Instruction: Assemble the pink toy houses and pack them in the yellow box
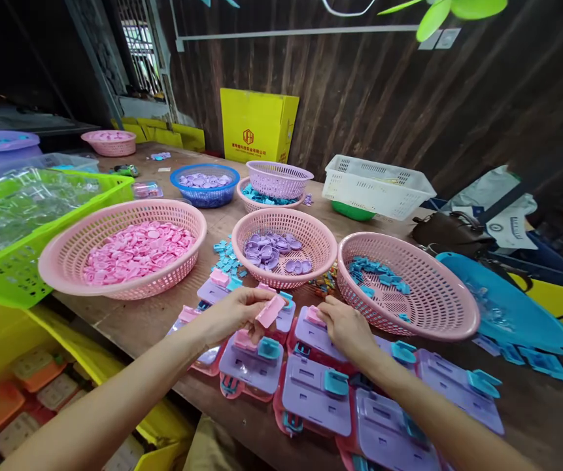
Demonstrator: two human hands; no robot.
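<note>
My left hand (235,313) is closed in a pinch on a small pink plastic piece (271,311), held just above the rows of purple plastic boards (316,396) on the wooden table (153,320). My right hand (346,329) rests fingers-down on a purple board, its fingertips pressed on a pink piece (314,316) fitted at the board's top edge. The boards lie on red bases and carry teal clips (336,381). Several have pink pieces fitted.
Pink baskets stand behind the boards: one with pink pieces (136,252), one with purple discs (281,248), one with teal clips (399,284). A green crate (21,222) stands at the left, a white basket (376,186) and yellow box (256,124) at the back, a blue tray (507,307) at the right.
</note>
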